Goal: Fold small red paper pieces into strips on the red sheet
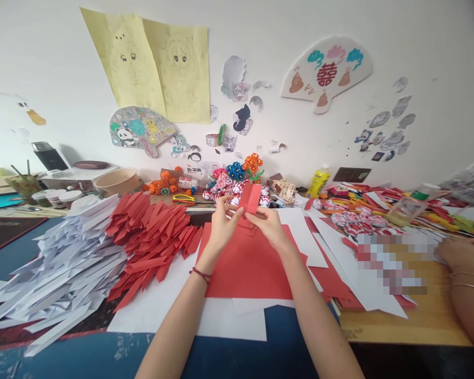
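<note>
Both of my hands hold a small red paper strip [251,197] upright above the middle of the desk. My left hand [224,221] pinches its lower left part, and my right hand [267,223] pinches its lower right part. A crease shows along the strip. Just below my fingertips, small red paper pieces [245,229] lie on a large red sheet [245,268]. White sheets [229,321] stick out from under the red one.
Folded white strips [71,263] and folded red strips [150,237] are heaped at the left. Paper flowers [253,163] and a yellow bottle [319,180] stand by the wall. Another person's hands [464,255] are at the right, near loose paper.
</note>
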The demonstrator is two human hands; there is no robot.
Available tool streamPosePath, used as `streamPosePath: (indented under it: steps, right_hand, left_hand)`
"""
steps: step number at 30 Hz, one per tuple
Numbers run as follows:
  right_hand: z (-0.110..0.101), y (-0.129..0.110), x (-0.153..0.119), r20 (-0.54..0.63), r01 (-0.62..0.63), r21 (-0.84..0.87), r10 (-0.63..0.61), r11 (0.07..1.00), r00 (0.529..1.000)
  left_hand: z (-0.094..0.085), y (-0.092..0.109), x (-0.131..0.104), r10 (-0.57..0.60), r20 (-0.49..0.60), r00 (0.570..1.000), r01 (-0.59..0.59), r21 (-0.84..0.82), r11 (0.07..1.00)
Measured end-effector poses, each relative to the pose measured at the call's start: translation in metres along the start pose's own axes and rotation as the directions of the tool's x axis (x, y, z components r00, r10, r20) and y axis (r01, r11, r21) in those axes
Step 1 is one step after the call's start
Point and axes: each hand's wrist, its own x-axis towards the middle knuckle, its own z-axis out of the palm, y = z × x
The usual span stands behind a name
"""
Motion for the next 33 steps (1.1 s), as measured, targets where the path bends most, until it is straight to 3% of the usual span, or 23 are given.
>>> streamPosePath:
  steps: [5, 15, 25, 33]
  right_hand:
    - [0.0006, -0.0014, -0.0009, -0.008, -0.011, 0.001, 0.011, 1.000, 1.000]
    - [0.0017, -0.0014, -0.0016, 0.006, -0.024, 0.037, 0.023, 0.999, 1.000]
    - [0.0006, -0.0002, -0.0001, -0.051, -0.004, 0.032, 0.005, 0.999, 0.999]
    - [0.0006, -0.0012, 0.0006, -0.098, 0.014, 0.023, -0.012, 1.000, 0.995]
  left_hand:
    - [-0.0037, -0.0008, 0.0021, 0.008, 0.044, 0.999, -0.012, 0.094, 0.996]
    - [-0.0044, -0.0006, 0.0025, 0.015, 0.027, 1.000, -0.016, 0.071, 0.997]
    - [0.0014, -0.0019, -0.0019, 0.063, 0.148, 0.987, -0.091, 0.190, 0.978]
    - [0.0021, 0.0032, -0.0028, 0.081, 0.181, 0.980, -0.111, 0.158, 0.981]
